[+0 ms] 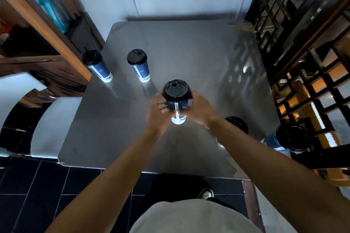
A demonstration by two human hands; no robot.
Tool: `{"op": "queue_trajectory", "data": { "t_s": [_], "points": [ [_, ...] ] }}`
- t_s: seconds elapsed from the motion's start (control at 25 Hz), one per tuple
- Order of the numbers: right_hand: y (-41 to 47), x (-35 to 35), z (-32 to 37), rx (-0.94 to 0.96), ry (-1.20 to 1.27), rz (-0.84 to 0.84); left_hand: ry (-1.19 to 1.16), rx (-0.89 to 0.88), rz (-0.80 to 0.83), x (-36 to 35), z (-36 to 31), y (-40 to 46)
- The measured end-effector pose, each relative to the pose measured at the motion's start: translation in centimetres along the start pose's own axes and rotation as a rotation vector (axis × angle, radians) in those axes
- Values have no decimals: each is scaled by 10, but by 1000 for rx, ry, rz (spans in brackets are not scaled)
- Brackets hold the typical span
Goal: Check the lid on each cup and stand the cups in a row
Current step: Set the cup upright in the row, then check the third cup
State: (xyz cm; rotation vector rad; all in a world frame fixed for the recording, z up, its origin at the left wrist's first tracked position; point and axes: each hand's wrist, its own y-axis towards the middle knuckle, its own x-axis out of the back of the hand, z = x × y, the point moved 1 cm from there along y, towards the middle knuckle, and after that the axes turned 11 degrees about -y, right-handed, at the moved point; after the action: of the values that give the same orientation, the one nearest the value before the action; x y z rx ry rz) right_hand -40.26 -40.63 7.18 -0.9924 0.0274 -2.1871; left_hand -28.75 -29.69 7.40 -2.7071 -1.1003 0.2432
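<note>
A blue paper cup (177, 105) with a black lid (176, 90) stands upright in the middle of the steel table (189, 53). My left hand (158, 111) wraps its left side and my right hand (199, 108) wraps its right side, both just under the lid. Two more lidded blue cups stand upright at the back left: one (97, 66) near the table's left edge, another (139, 65) to its right. A fourth cup (236, 124) sits behind my right forearm, mostly hidden. A fifth cup (286, 139) stands at the table's right edge.
A wooden shelf unit (37, 43) with a blue bottle (51, 9) stands left of the table. A dark lattice screen (303, 43) runs along the right. A white wall is behind. Dark floor tiles (37, 195) and my shoe (206, 194) lie below the front edge.
</note>
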Motion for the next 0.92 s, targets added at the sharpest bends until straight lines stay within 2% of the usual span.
{"op": "queue_trajectory", "data": {
  "t_s": [0.12,0.2,0.52,0.92],
  "points": [
    [39,8,6,19,-16,-51,0,-12,-18,-14,-9,36],
    [69,15,8,21,-21,-84,5,-2,24,-21,-11,72],
    [192,11,4,-102,-4,-134,145,43,103,-28,8,212],
    [229,3,-14,-189,13,-154,122,99,172,-35,33,258]
  ]
}}
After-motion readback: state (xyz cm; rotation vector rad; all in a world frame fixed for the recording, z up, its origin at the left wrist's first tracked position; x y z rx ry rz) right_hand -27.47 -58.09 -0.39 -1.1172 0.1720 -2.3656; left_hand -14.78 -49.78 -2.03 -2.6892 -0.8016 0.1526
